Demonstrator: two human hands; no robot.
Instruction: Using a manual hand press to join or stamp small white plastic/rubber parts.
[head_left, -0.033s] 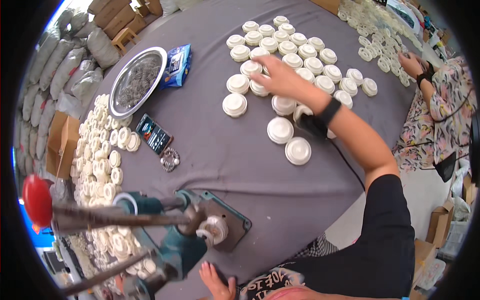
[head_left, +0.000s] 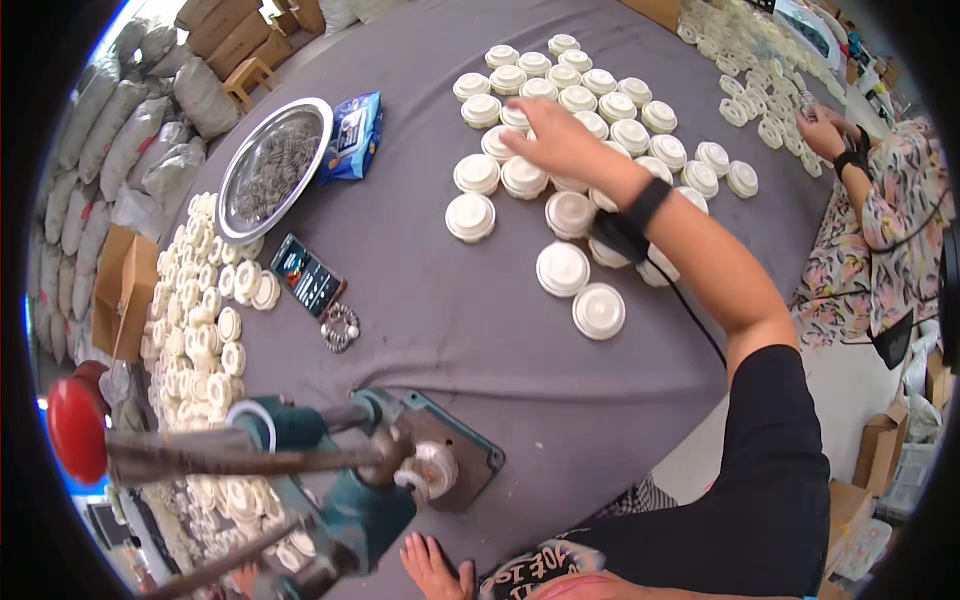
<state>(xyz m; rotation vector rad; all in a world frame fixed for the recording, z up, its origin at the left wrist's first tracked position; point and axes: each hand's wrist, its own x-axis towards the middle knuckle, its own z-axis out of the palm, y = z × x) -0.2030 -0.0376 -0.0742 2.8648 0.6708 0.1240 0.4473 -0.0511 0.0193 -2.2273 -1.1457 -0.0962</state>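
Observation:
My right hand (head_left: 565, 150) reaches over a group of white round caps (head_left: 470, 216), spread out in the middle and far part of the table. Its thumb and forefinger are apart around one cap; whether they touch it is unclear. Near the table's front edge, my left hand (head_left: 432, 568) lies with fingers stretched, holding nothing. Beside it stands a green hand press (head_left: 365, 505) with a long metal lever and a red knob (head_left: 77, 430). A white round part (head_left: 436, 468) sits at the press base.
White rings and caps (head_left: 200, 340) are heaped at the left. A metal tray (head_left: 228, 190) of small dark parts, a blue packet (head_left: 353, 135), a phone (head_left: 306, 275) and a beaded bracelet (head_left: 340, 327) lie nearby. At right, another person's hands (head_left: 825, 135) are beside pale rings (head_left: 765, 95).
My right hand has shifted slightly farther away over the caps, its thumb and forefinger more clearly apart. The red knob appears a little lower in the picture. My left hand stays by the press.

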